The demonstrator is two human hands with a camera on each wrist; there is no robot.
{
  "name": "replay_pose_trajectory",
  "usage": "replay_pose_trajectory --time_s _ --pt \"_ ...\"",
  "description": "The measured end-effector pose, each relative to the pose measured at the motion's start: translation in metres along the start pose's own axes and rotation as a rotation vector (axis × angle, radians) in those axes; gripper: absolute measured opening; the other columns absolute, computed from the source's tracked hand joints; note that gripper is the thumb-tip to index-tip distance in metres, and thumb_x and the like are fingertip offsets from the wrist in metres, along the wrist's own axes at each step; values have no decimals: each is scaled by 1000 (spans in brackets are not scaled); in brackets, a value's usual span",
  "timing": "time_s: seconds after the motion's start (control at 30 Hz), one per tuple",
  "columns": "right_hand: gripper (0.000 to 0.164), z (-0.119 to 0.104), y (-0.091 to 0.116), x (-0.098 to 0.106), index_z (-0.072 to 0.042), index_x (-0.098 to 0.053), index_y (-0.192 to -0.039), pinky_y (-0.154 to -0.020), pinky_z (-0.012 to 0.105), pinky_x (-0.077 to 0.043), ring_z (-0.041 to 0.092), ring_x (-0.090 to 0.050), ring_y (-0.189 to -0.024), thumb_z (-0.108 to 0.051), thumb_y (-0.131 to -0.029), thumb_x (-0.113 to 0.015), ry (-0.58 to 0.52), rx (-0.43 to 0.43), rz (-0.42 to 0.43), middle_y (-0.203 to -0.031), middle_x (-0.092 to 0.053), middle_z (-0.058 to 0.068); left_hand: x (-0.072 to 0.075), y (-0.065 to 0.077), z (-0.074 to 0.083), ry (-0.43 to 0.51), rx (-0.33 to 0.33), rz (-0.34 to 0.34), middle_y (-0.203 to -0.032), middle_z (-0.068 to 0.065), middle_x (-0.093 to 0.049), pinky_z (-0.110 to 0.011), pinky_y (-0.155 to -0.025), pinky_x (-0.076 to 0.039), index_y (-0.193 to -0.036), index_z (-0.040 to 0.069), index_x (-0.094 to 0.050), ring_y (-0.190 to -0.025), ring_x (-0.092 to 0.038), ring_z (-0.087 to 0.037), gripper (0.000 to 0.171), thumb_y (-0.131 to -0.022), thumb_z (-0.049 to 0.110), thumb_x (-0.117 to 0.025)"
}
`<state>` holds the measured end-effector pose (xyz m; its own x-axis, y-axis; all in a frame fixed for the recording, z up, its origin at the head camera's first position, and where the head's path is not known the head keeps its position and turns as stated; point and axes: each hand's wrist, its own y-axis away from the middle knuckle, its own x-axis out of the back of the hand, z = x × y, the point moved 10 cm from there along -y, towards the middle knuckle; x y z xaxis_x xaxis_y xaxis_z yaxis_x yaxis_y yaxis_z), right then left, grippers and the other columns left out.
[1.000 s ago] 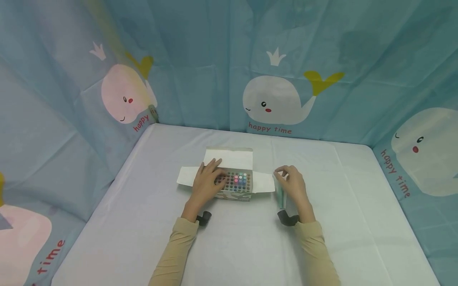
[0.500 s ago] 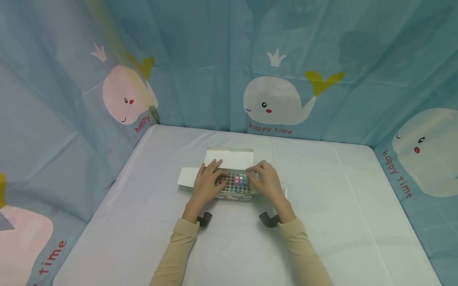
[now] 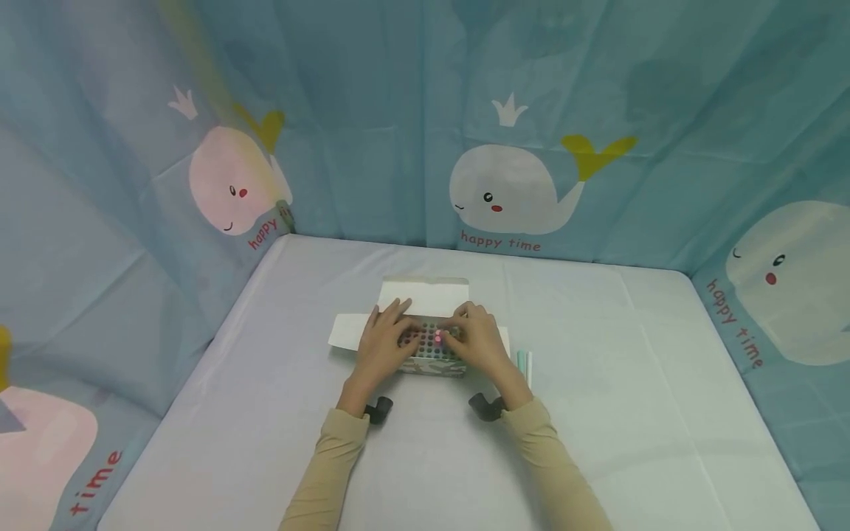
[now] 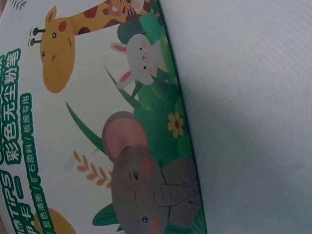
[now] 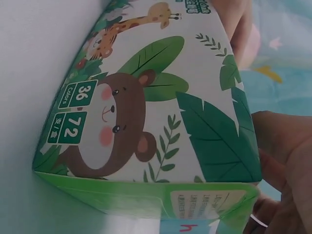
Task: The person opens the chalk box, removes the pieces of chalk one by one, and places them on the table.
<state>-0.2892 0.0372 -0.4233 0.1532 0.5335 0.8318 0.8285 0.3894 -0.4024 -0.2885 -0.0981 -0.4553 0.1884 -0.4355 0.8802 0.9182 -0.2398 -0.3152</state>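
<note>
Two hands work over a cardboard chalk box (image 3: 434, 366), placed between the left and right edges of the cloth-covered table (image 3: 631, 354), in from its far edge. The left hand (image 3: 381, 343) lies across the box's left end, thumb and forefinger apart, presumably steadying it; the right hand (image 3: 482, 342) bends its fingers over the right end, beside a pink chalk stick (image 3: 438, 337), though whether they pinch anything cannot be told. White flaps (image 3: 425, 296) folded outward leave the contents accessible. Smooth walls carry an animal print (image 5: 105, 114). Slim, straight sticks, one pale green stick (image 3: 521, 360) and one white stick (image 3: 529, 365), lie parallel towards the table's right edge, conveniently near the right hand.
</note>
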Motion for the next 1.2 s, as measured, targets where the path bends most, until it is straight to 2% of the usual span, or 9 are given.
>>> replay_pose_trajectory --time_s 0.3,0.6,0.93,1.2 --pt "7 4 -2 -5 -25 -68 -81 -61 27 -34 13 -40 -72 -30 -76 -65 -5 -55 -63 -86 -50 -4 -1 1 0 10 -4 7 -138 3 -36 -39 -113 -1 -92 27 -61 -131 -22 -18 17 -79 37 -59" --pt "8 6 -5 -11 -24 -68 -82 -58 25 -30 12 -37 -70 -28 -76 -65 -40 -104 -132 -85 -48 -5 1 1 1 33 -4 7 -138 2 -35 -41 -112 -1 -93 28 -62 -131 -22 -21 15 -79 35 -59" --pt "8 4 -5 -10 -24 -67 -82 -59 25 -29 11 -37 -71 -30 -78 -64 -44 -52 -99 -87 -48 -6 1 2 1 31 -2 -1 -138 2 -34 -41 -112 -1 -93 28 -62 -131 -22 -20 16 -80 36 -58" --pt "10 2 -4 -4 -24 -66 -82 -61 26 -31 10 -39 -72 -32 -77 -64 -40 -28 -38 -88 -49 -5 1 2 2 29 -2 1 -138 2 -34 -42 -112 -3 -93 28 -62 -131 -22 -21 16 -80 36 -58"
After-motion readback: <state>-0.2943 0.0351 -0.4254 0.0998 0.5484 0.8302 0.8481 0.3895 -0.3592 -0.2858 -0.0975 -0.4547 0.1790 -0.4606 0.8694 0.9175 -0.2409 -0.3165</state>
